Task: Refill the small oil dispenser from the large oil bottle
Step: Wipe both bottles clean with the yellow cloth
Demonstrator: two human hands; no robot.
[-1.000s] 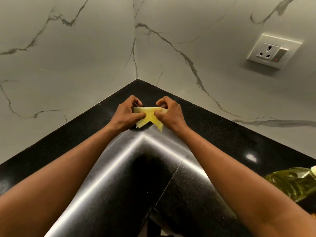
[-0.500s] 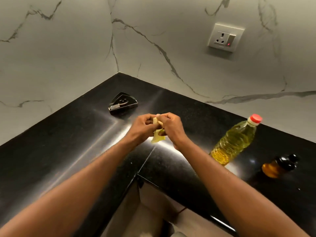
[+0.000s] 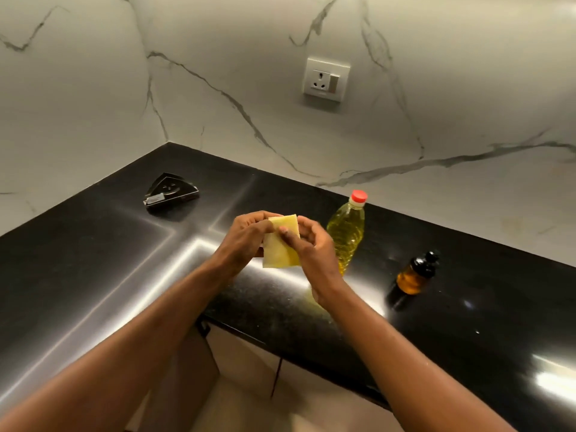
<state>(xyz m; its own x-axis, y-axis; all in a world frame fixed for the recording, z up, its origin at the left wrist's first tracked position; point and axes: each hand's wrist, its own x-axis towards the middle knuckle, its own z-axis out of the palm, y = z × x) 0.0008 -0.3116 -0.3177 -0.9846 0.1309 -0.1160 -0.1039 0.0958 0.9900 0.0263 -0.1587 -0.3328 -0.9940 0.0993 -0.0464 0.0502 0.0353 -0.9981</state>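
Both hands are up over the black tabletop (image 3: 93, 275), pinching a folded yellow cloth (image 3: 280, 244) between them: the left hand (image 3: 246, 241) grips its left edge near the top corner, and the right hand (image 3: 311, 244) has fingers pressed across its face. Neither hand is on any oil container. The large oil bottle (image 3: 346, 230), red cap on and about full of yellow oil, stands just behind the right hand. The small oil dispenser (image 3: 416, 274), amber with a black top, stands apart to its right, also closed. A dark triangular holder (image 3: 170, 191) sits off in the corner. To me this looks like preparation, perhaps readying a wipe, with no pouring begun. Next, I'd guess, the cloth must be put down and both tops opened.
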